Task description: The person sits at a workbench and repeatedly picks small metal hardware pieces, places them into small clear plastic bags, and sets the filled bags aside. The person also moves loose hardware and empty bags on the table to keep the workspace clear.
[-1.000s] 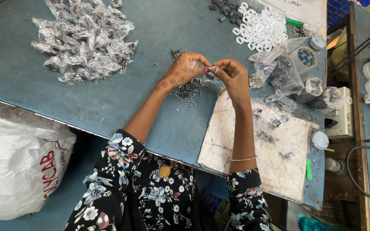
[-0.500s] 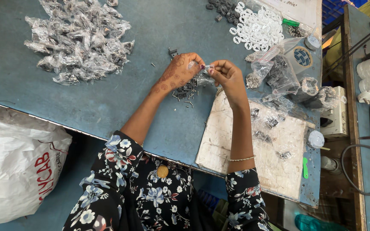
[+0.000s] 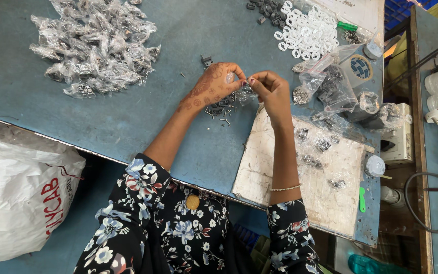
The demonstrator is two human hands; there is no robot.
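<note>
Now both my hands pinch one tiny clear bag.

My left hand (image 3: 214, 86) and right hand (image 3: 272, 91) meet, fingertips closed on the small plastic bag (image 3: 245, 92) between them, above the loose metal screws (image 3: 219, 109) near the blue worktop's (image 3: 128, 122) middle, equally close.

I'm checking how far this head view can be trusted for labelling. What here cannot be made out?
- Small clear bag, head view: its contents are hidden by the left hand and right hand pinching it.
- Loose metal parts on the blue table: too small to tell their kind.
- Pile of filled bags: cut off by the top edge.
</note>
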